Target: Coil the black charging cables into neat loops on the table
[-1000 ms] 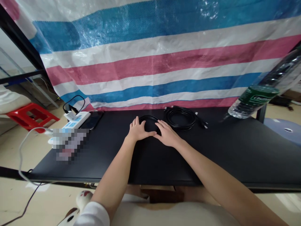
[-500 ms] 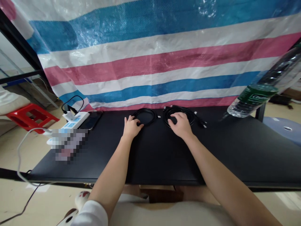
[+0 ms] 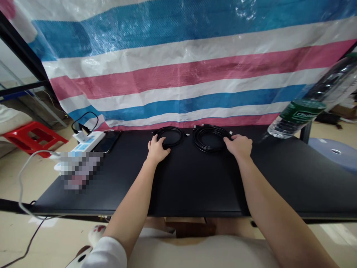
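Two black cable coils on desk (image 3: 189,182), side by side, far-middle. Probably light, bendy, a bit springy, smooth jacket; best pinched across all strands so loops don't spread. Left coil (image 3: 181,138): just far-right of left hand (image 3: 157,148), fingers curved at its near-left edge. Right coil (image 3: 196,141): left of right hand (image 3: 239,145), fingers bent at its right edge. Can't tell if either grips.

Sheet (image 3: 156,80): horiz. stripes, blue/wht/pinkish-red. Tabletop (image 3: 195,186): plain blk. L coil (image 3: 182,138) + R coil (image 3: 197,141): both blk, L w/ whitish tip (image 3: 187,134). Btl (image 3: 280,128): clear, grn label (image 3: 302,111), wht lettering. Pwr strip (image 3: 97,137): wht w/ lt-blue panels. Stool (image 3: 35,134): solid red. Disc (image 3: 320,149): pale blue-grey. Sleeve (image 3: 108,253): wht. Phone (image 3: 111,141): blk. Floor (image 3: 11,232): beige.
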`<state>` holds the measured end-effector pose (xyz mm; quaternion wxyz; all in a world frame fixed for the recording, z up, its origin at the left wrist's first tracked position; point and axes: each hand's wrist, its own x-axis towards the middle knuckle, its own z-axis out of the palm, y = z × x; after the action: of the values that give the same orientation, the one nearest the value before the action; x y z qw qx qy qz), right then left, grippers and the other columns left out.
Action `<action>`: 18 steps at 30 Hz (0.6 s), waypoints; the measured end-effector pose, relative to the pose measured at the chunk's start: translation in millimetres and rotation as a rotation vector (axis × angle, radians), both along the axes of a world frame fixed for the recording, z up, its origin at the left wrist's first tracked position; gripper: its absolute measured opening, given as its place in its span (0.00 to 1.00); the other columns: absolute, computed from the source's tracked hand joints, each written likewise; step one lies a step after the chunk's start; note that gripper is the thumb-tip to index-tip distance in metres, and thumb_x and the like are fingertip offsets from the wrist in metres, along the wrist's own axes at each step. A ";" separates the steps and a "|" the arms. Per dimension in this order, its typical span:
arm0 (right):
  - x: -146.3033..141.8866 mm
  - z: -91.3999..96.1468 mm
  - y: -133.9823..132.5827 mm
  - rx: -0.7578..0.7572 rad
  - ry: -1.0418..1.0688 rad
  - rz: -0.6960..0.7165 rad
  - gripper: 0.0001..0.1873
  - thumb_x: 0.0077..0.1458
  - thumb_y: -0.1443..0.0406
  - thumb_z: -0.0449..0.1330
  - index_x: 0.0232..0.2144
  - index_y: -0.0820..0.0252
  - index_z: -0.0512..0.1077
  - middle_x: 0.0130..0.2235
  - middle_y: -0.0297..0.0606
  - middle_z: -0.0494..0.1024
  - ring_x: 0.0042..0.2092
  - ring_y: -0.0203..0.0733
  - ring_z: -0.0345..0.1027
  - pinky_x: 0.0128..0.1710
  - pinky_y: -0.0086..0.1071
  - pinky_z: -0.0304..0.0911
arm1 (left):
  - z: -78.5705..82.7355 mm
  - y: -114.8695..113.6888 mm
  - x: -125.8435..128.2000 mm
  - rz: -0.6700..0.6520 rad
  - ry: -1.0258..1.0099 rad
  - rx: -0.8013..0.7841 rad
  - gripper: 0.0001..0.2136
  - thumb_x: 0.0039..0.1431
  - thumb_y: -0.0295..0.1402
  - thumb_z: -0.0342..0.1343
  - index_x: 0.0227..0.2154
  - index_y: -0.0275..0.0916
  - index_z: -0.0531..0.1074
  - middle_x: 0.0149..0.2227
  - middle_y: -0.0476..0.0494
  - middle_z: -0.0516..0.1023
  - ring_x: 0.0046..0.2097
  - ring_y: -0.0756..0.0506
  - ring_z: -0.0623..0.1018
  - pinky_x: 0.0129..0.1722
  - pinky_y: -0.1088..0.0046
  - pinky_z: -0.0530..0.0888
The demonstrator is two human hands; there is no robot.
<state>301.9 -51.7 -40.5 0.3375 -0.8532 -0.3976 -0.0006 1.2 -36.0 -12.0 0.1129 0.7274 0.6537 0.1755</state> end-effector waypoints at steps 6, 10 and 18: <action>-4.9 6.9 -0.9 0.024 0.131 -0.036 0.09 0.41 0.62 0.63 0.16 0.55 0.67 0.25 0.43 0.72 0.37 0.55 0.70 0.40 0.46 0.64 | -6.8 0.3 2.6 0.057 -0.089 0.033 0.28 0.47 0.38 0.62 0.54 0.43 0.69 0.65 0.32 0.58 0.67 0.30 0.56 0.63 0.45 0.56; -6.2 6.8 0.2 0.275 0.178 -0.085 0.09 0.45 0.62 0.59 0.18 0.55 0.65 0.24 0.39 0.70 0.33 0.49 0.69 0.39 0.44 0.65 | -17.5 7.7 -1.1 0.079 -0.168 0.106 0.26 0.48 0.40 0.61 0.52 0.44 0.70 0.63 0.32 0.61 0.65 0.29 0.58 0.60 0.42 0.59; -17.4 -3.2 4.3 0.802 0.043 0.048 0.18 0.58 0.51 0.50 0.31 0.58 0.68 0.26 0.34 0.67 0.29 0.40 0.64 0.33 0.36 0.63 | -30.0 7.7 4.2 -0.179 -0.387 0.318 0.23 0.54 0.47 0.57 0.51 0.43 0.71 0.59 0.34 0.67 0.62 0.32 0.63 0.59 0.45 0.61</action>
<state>284.5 -47.4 -43.7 0.6520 -0.6441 -0.3784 -0.1299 5.3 -28.2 -42.0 0.1351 0.7440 0.5170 0.4012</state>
